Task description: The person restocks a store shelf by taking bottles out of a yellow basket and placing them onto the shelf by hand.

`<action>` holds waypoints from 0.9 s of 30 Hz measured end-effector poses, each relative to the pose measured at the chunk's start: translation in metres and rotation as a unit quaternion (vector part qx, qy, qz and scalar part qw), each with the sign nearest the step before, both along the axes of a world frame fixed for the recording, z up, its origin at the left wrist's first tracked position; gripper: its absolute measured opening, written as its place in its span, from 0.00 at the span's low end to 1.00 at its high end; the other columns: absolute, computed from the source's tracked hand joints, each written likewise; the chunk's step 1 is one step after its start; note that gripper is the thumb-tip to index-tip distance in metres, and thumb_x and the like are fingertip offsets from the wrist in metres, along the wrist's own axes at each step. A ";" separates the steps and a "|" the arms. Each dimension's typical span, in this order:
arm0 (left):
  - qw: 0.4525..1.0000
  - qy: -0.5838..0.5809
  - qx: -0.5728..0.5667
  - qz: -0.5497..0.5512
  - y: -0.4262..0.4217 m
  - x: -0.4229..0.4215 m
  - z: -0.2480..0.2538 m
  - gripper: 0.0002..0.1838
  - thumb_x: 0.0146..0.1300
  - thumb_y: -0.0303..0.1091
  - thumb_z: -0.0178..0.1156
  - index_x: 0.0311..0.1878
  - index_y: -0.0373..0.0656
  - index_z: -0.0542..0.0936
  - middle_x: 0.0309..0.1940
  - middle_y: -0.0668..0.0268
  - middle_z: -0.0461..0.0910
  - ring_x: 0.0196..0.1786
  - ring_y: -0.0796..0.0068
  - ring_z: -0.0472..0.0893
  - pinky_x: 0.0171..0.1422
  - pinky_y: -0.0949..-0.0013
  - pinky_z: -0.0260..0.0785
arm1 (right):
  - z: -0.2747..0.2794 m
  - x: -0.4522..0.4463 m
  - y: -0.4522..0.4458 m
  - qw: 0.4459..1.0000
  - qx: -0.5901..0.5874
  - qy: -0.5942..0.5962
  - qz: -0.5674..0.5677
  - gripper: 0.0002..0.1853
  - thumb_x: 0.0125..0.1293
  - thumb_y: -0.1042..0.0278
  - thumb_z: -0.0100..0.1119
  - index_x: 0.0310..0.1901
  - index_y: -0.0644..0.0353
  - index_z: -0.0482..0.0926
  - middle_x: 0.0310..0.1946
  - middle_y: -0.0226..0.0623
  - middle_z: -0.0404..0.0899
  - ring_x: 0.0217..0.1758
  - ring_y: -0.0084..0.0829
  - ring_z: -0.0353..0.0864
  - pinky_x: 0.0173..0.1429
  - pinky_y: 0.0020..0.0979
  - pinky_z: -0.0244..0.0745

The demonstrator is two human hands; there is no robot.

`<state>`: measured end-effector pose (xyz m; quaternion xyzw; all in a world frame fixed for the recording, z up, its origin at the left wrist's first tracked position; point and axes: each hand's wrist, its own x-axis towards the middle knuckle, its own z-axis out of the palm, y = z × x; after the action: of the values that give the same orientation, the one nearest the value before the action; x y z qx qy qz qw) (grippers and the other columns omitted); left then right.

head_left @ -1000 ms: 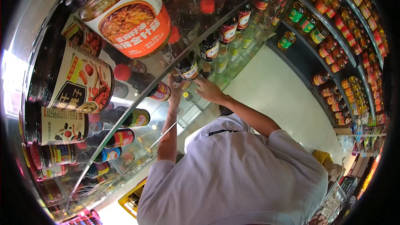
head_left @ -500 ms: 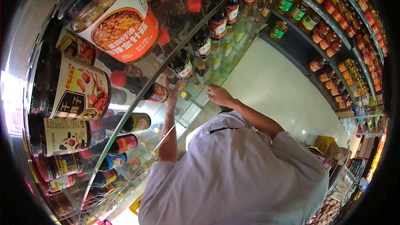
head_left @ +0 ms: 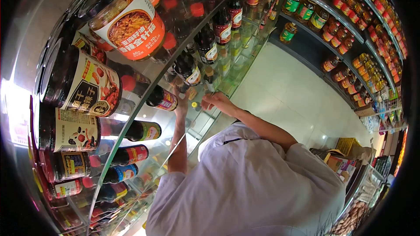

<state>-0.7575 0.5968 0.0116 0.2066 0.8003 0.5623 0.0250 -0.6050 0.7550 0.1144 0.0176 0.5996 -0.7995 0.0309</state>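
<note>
My left hand reaches in at the glass shelving, beside a dark bottle with a purple-red label. Its fingers are partly hidden by the glass and bottles, so what they hold, if anything, does not show. Just right of it, a dark bottle with a white label stands on the shelf. My right hand is near the shelf's outer edge, fingers loosely bent and apart, with nothing visible in them. A small yellow cap lies between the two hands.
Large sauce jars and more jars crowd the upper glass shelf, whose edge runs diagonally past my left arm. Across the tiled floor, dark shelves hold oil bottles. A yellow crate stands behind my right side.
My right hand has moved left and slightly down, closer to my left hand, and its fingers are more bent. The view has shifted a little. My left hand stays among the bottles.
</note>
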 end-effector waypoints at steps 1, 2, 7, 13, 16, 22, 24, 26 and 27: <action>1.000 0.017 0.003 -0.004 0.000 -0.001 -0.003 0.37 0.58 0.30 0.65 0.68 0.40 0.59 0.51 0.58 0.77 0.55 0.67 0.76 0.60 0.65 0.64 | -0.001 0.000 -0.002 0.999 0.018 -0.007 -0.037 0.21 0.69 0.48 0.51 0.30 0.59 0.79 0.28 0.30 0.81 0.33 0.20 0.78 0.39 0.24 0.70; 0.999 0.034 0.006 -0.007 -0.001 -0.002 -0.006 0.37 0.58 0.31 0.65 0.69 0.40 0.58 0.51 0.58 0.77 0.55 0.66 0.76 0.61 0.65 0.64 | -0.002 0.000 -0.004 0.999 0.018 -0.006 -0.040 0.21 0.69 0.48 0.51 0.30 0.59 0.79 0.28 0.30 0.81 0.33 0.20 0.78 0.39 0.24 0.70; 0.997 0.033 -0.062 0.039 -0.003 0.019 0.029 0.36 0.59 0.41 0.66 0.67 0.40 0.62 0.52 0.55 0.76 0.55 0.63 0.77 0.56 0.63 0.67 | -0.015 -0.002 -0.004 0.996 0.050 -0.011 -0.070 0.21 0.69 0.49 0.53 0.26 0.58 0.78 0.23 0.29 0.79 0.27 0.21 0.78 0.33 0.24 0.70; 0.985 0.014 -0.124 0.122 -0.038 0.047 0.040 0.24 0.63 0.51 0.58 0.52 0.40 0.76 0.40 0.54 0.82 0.45 0.56 0.81 0.51 0.61 0.69 | -0.016 -0.001 -0.007 0.996 -0.010 -0.020 -0.085 0.20 0.68 0.48 0.54 0.27 0.57 0.76 0.22 0.28 0.77 0.26 0.22 0.79 0.33 0.24 0.71; 0.990 -0.008 -0.074 0.120 -0.069 0.055 0.009 0.20 0.65 0.49 0.56 0.42 0.39 0.79 0.33 0.52 0.82 0.39 0.50 0.81 0.45 0.57 0.69 | -0.016 -0.001 -0.011 0.996 -0.025 -0.018 -0.086 0.22 0.69 0.46 0.52 0.26 0.56 0.76 0.22 0.28 0.77 0.25 0.23 0.79 0.33 0.24 0.72; 0.967 0.005 -0.223 0.123 -0.124 0.107 -0.029 0.26 0.67 0.53 0.49 0.33 0.36 0.79 0.25 0.47 0.77 0.33 0.50 0.80 0.39 0.52 0.66 | -0.013 -0.001 -0.016 0.993 -0.031 -0.021 -0.115 0.20 0.69 0.48 0.51 0.28 0.56 0.75 0.19 0.29 0.77 0.24 0.21 0.78 0.29 0.22 0.70; 0.961 -0.088 -0.221 0.142 -0.137 0.132 -0.026 0.27 0.67 0.54 0.49 0.29 0.35 0.78 0.21 0.49 0.76 0.28 0.50 0.77 0.36 0.54 0.66 | -0.012 0.000 -0.019 0.993 -0.040 -0.016 -0.113 0.20 0.69 0.48 0.52 0.28 0.56 0.75 0.19 0.29 0.77 0.23 0.21 0.78 0.29 0.22 0.70; 0.953 -0.129 -0.222 0.159 -0.148 0.157 -0.021 0.28 0.67 0.54 0.49 0.26 0.36 0.77 0.18 0.51 0.74 0.24 0.54 0.76 0.33 0.56 0.65 | -0.010 0.002 -0.021 0.993 -0.045 -0.016 -0.104 0.19 0.69 0.48 0.52 0.28 0.55 0.74 0.19 0.29 0.77 0.23 0.21 0.78 0.28 0.23 0.70; 0.947 -0.113 -0.258 0.154 -0.158 0.166 -0.033 0.26 0.68 0.52 0.48 0.27 0.37 0.76 0.18 0.53 0.74 0.23 0.57 0.75 0.33 0.56 0.65 | -0.009 0.002 -0.021 0.990 -0.036 -0.022 -0.135 0.19 0.69 0.48 0.52 0.29 0.55 0.74 0.19 0.29 0.77 0.23 0.22 0.78 0.28 0.23 0.70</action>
<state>-0.5917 0.4391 -0.0215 0.0020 0.9320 0.3534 0.0806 -0.6030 0.7340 0.1057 0.1153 0.5613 -0.8171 -0.0634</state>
